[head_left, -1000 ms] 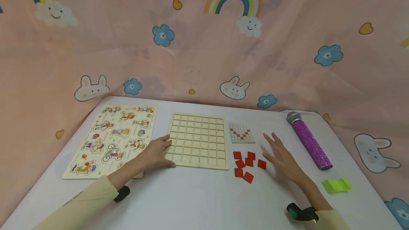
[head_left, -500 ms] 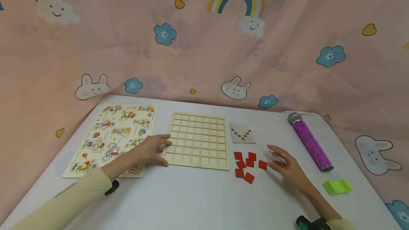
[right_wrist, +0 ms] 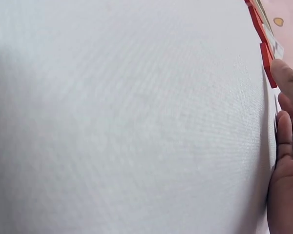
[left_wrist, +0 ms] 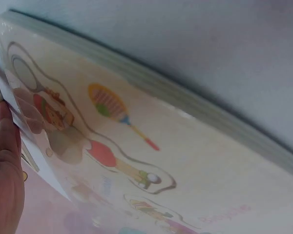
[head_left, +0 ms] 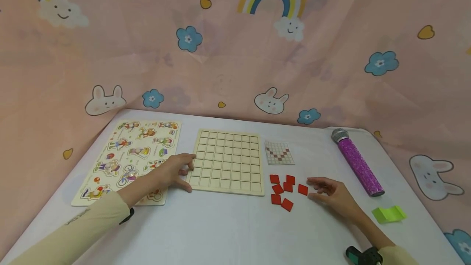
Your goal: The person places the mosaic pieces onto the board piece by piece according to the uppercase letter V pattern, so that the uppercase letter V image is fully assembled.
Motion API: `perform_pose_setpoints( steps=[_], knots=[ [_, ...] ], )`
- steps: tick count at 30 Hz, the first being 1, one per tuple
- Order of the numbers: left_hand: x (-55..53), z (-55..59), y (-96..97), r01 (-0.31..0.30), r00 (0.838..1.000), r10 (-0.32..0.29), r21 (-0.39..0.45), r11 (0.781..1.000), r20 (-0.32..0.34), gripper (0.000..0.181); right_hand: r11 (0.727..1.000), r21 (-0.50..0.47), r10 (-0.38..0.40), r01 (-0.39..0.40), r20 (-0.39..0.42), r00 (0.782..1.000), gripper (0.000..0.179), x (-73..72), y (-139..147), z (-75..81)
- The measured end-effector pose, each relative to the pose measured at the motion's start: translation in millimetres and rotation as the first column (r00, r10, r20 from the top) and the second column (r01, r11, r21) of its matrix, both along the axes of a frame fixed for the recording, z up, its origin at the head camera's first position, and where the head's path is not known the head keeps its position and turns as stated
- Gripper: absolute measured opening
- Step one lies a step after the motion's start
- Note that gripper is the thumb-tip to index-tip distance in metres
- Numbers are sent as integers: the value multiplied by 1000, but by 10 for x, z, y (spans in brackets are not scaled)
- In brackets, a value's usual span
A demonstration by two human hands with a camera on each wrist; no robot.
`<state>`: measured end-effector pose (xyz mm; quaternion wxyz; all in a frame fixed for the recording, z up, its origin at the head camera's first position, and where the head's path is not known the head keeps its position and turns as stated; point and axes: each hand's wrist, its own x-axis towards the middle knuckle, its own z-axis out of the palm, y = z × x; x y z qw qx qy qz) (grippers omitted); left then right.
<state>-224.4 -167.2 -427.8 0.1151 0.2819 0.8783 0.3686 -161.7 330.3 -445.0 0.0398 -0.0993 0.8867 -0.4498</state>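
My left hand (head_left: 173, 171) rests at the left edge of a wooden grid board (head_left: 229, 162), its fingertips at the rim and thumb on the table by the near corner. The left wrist view shows these fingers (left_wrist: 7, 141) beyond a picture puzzle board (left_wrist: 210, 151). On the right, my right hand (head_left: 336, 195) is low over the table, fingers loosely bent, fingertips right beside the rightmost red square tile (head_left: 303, 189). In the right wrist view, the thumb tip overlaps that red tile (right_wrist: 267, 66). Several more red tiles (head_left: 276, 199) lie loose between hand and board.
A small card (head_left: 279, 153) with a V of red squares lies behind the tiles. The animal picture puzzle (head_left: 140, 151) is under my left forearm. A purple glitter microphone (head_left: 358, 165) and a bright green block (head_left: 389, 214) lie at the right. A pink printed cloth (head_left: 220, 52) hangs behind.
My right hand has come down toward the rightmost red tile, its spread fingers drawing together. The left hand has shifted slightly left along the board's edge.
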Motion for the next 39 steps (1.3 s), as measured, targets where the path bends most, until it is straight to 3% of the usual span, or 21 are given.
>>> perform_pose_setpoints(
  steps=[13,18,28,39],
  knots=[
    [0,15,-43,68,997,-67,22,997,-47,38,999,39,-31,32,-22,999,39,-57,-45,-24],
    [1,19,-37,57,998,-56,30,998,-38,37,999,32,-18,20,-34,999,36,-88,-51,-12],
    [-7,15,-9,35,999,-35,19,999,-16,37,998,-28,-55,56,19,998,40,-120,-16,38],
    [28,13,33,-47,997,46,18,999,56,38,995,-16,-102,103,57,993,45,-172,-27,2]
  ],
)
